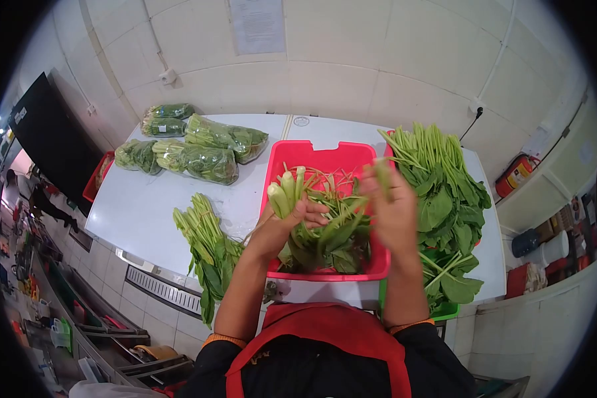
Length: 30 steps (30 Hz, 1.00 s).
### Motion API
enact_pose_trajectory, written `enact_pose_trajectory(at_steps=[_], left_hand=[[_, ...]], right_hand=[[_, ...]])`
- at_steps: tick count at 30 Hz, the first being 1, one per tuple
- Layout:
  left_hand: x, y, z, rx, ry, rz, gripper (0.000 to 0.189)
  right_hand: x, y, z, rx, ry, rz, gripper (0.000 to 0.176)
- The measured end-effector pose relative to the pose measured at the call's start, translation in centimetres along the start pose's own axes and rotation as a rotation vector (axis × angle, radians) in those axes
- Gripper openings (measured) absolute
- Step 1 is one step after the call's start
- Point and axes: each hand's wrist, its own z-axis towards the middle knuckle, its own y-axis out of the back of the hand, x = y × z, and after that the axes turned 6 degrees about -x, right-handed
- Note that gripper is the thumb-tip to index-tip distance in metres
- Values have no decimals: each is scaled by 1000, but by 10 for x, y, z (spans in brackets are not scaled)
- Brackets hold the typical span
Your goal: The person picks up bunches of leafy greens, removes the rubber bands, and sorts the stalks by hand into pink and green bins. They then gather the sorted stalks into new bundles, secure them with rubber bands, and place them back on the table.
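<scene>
My left hand (308, 213) is closed around several pale-green stems of leafy greens (286, 189), their thick cut ends pointing up and their leaves hanging down. It is over a red plastic crate (325, 154). To the right of it, my right hand (395, 209) is raised above the crate's right side, smeared by motion, with a green stalk (383, 174) at its fingers. Inside the crate lie loose leaves and thin trimmed stems (341, 182). My hands and the held greens hide part of its contents.
Bagged greens (199, 159) lie at the table's back left. A bundle of greens (209, 245) sits at the front left. On the right is a large heap of leafy greens (438, 186), with a green crate (448, 310) below it. The white table (139, 219) stands against a wall.
</scene>
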Motion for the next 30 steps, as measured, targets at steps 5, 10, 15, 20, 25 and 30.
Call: enact_pose_trajectory(at_steps=[5,10,15,20,25,30], left_hand=[[9,26,8,-31,-30,-311,44],[5,38,20,-56,-71,-454,60],[-10,28,14,-12,-201,-321,68],[-9,18,2,-10,-325,-39,71],[7,-13,7,55,-250,220,60],[47,-50,0,271,-226,476,60]], right_hand=[[62,103,5,-200,127,-186,23],[82,149,-3,25,133,-774,18],[4,164,-18,252,-227,-1127,17],[-91,205,-60,152,-317,-1197,22],[-25,143,-50,-172,-205,-982,25],[-27,36,-54,136,139,-358,64]])
